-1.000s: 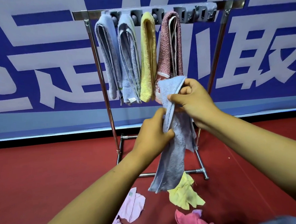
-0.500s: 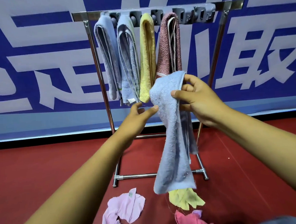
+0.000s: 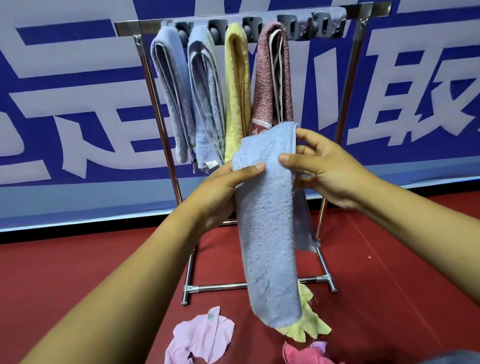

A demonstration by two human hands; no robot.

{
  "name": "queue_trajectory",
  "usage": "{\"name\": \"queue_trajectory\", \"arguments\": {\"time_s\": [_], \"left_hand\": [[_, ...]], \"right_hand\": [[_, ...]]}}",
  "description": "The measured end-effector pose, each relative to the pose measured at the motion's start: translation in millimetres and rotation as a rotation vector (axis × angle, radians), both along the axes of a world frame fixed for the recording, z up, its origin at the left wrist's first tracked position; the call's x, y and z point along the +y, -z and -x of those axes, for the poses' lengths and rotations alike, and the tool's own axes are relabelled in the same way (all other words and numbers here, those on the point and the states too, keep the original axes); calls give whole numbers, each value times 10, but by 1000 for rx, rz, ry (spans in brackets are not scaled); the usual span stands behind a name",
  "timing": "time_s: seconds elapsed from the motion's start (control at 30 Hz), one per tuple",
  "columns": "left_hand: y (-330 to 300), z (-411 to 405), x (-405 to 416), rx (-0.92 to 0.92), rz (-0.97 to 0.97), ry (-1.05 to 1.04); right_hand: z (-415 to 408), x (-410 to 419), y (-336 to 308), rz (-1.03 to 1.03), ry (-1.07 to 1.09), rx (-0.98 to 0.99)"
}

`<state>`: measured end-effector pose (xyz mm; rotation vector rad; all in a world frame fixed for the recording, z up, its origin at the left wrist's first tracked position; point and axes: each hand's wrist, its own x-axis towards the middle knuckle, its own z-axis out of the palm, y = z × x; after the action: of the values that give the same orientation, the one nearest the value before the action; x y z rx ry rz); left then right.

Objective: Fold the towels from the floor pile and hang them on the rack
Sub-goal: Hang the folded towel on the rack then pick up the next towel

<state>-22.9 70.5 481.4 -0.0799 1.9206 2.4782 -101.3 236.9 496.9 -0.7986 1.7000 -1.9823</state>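
Ahead of me a large blue banner (image 3: 56,89) covers the wall, printed with big pale grey characters that run off both sides and past the top of my view. Along its foot runs a plain light blue band (image 3: 64,199), ending in a thin pale edge. Beneath that lies a narrow dark strip (image 3: 52,234) where the wall meets the ground. The floor (image 3: 68,267) is a deep red, smooth surface that fills the lower half of what I see. A faint straight seam (image 3: 386,259) crosses it on my right side, running diagonally toward me.
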Motion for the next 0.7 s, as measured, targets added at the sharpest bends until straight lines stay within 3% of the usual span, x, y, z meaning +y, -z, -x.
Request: {"name": "queue_trajectory", "arguments": {"time_s": [0.23,0.7], "left_hand": [[-35,-12,-30,92,76,-37],[-6,-52,-91,76,129,-23]], "right_hand": [[14,88,-22,-149,-57,87],[39,25,5,-137,36,79]]}}
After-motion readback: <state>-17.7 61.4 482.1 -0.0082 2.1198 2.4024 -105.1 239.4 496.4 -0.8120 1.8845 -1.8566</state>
